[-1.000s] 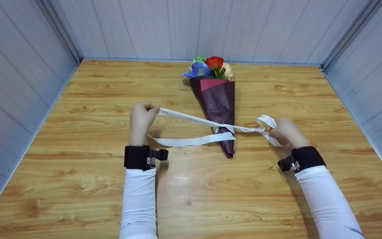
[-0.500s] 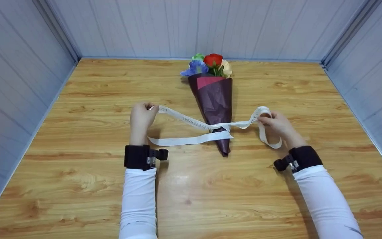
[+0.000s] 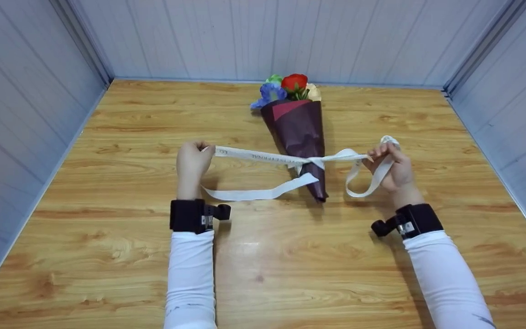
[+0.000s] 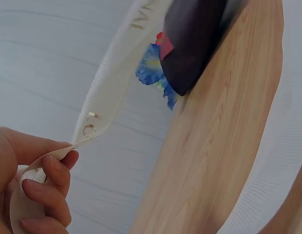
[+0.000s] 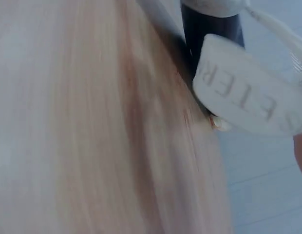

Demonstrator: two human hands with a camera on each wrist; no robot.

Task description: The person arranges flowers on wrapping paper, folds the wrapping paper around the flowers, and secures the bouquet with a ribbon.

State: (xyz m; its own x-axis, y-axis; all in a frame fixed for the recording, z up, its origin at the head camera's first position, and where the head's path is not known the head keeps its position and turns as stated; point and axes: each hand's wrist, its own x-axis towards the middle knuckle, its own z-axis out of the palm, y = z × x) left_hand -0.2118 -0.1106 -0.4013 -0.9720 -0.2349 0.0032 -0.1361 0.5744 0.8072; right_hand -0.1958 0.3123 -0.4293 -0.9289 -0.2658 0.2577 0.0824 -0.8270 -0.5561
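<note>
A bouquet [image 3: 297,130] wrapped in dark purple paper lies on the wooden table, its blue, red, green and cream flowers toward the back wall. White printed ribbon [image 3: 258,155] goes round its narrow lower part, crossing in what looks like a knot. My left hand [image 3: 193,164] pinches one ribbon length between thumb and forefinger, plain in the left wrist view too. With my right hand [image 3: 393,167] I pinch the other length, which is pulled straight; a loop hangs below the fingers. In the right wrist view the ribbon [image 5: 248,90] covers part of the bouquet, and most of the hand is out of frame.
A loose ribbon tail [image 3: 249,195] runs from under my left hand to the bouquet's lower part. Pale panel walls [image 3: 254,41] enclose the table [image 3: 263,265] at the back and both sides. Each wrist wears a black strap with a camera.
My right hand has risen and turned, drawing its ribbon length straight. The ribbon between the hands has tightened, and the bouquet's lower tip has shifted slightly up and right. My left hand barely moved.
</note>
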